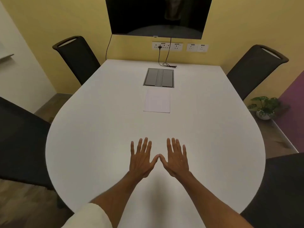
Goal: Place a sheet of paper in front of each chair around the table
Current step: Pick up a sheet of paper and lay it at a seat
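A: Head view, and both hands are flat out over the near end of the table [213,145]. The left hand [141,157] and the right hand [176,157] are spread wide, fingers fanned, thumb tips meeting in the middle. They hold nothing.

B: So where's the paper?

A: The paper [157,100] lies at the centre of the table, well apart from the hands and just this side of the grey cable hatch [158,77]. It looks like a neat stack, though I cannot tell how many sheets.

B: And how many seats to serve?

A: I count 4 black chairs: the far left chair [77,58], the far right chair [253,69], the near left chair [21,137] and the near right chair [283,186]. No sheet lies before any of them yet, so I judge the task is at its start.

B: What could spoil it?

A: The reach, first. The stack is a long stretch away, and a flat palm pressed on thin sheets over a smooth top may slide the whole pile instead of lifting 1. Pinching at an edge could bring 2 sheets stuck together, leaving a seat short. A hurried grab may crease a corner, too. And the black cable [169,64] beyond the hatch could snag a sheet pushed too far.
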The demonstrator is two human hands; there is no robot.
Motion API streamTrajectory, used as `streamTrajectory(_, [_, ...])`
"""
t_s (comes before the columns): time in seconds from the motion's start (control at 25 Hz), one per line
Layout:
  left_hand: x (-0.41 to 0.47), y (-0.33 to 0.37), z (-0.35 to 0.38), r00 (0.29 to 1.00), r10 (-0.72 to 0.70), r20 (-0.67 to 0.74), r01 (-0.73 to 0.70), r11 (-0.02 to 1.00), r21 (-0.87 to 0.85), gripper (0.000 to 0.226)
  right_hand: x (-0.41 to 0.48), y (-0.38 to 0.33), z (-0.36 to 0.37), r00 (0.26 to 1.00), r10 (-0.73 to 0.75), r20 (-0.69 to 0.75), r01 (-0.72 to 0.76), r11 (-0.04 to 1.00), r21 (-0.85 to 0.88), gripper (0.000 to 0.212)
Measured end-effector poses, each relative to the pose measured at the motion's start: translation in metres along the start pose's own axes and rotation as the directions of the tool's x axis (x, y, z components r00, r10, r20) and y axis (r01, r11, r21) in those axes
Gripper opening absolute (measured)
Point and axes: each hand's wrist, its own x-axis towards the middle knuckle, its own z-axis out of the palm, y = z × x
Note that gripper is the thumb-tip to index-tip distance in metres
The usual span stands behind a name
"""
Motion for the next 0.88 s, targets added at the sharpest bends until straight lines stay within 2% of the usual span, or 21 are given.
streamTrajectory(0.12, [0.003,0.004,0.002,1.000,-0.013,0.004,0.013,1.000,-0.001,0.079,-0.002,0.007,0.001,1.000,-0.006,-0.025,0.006,1.000,0.004,0.087])
streamTrajectory(0.32, [0.010,0.006,0.002,0.995,-0.041,0.094,0.041,0.999,-0.006,0.080,0.006,0.008,0.002,0.998,-0.011,0.070,0.012,1.000,-0.017,0.084])
streamTrajectory(0.44, [0.022,-0.002,0.004,0.994,-0.038,0.100,0.039,0.999,-0.008,0.081,0.020,0.004,0.007,0.996,0.008,0.089,-0.005,0.999,-0.033,0.081])
streamTrajectory(0.64, [0.057,-0.027,0.016,0.996,-0.013,0.089,0.015,1.000,-0.023,0.081,0.055,-0.004,0.020,0.998,0.018,0.066,-0.017,1.000,-0.018,0.084])
streamTrajectory(0.88, [0.125,-0.060,0.037,0.993,0.051,0.109,-0.045,0.997,-0.057,0.080,0.116,-0.015,0.042,0.990,0.105,0.097,-0.100,0.993,-0.054,0.082])
